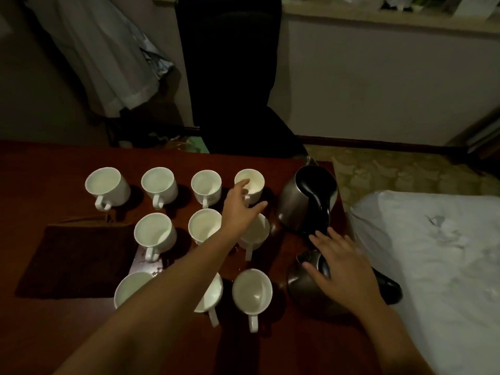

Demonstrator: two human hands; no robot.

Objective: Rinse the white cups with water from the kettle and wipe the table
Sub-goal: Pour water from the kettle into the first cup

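The white cup [250,182] at the far right end of the back row lies straight ahead of the left hand [242,209], whose forefinger reaches its near rim and whose thumb spreads out toward the right; the fingers are extended and loose, closed on nothing, and whether the fingertip actually touches the rim or only hovers over it cannot be told. The cup stands upright, mouth up, with its handle hidden behind the hand. Just right of that hand, past the thumb, the far steel kettle [305,201] stands upright with its lid open and its black handle running down toward the right hand [342,266]. That hand lies flat with straight, spread fingers over the top of a second, nearer kettle [311,288], gripping nothing, its fingertips just short of the far kettle's handle. So the left hand is the nearer one to the cup and the right the nearer one to either kettle; I judge the coming move to be lifting this cup with the left while the right takes up a kettle. Under and left of the left forearm the other white cups [155,234] stand in rows, handles toward the person. Farther left of them a dark brown cloth [78,258] lies flat on the reddish wooden table [40,163], with wet patches near the middle cups.
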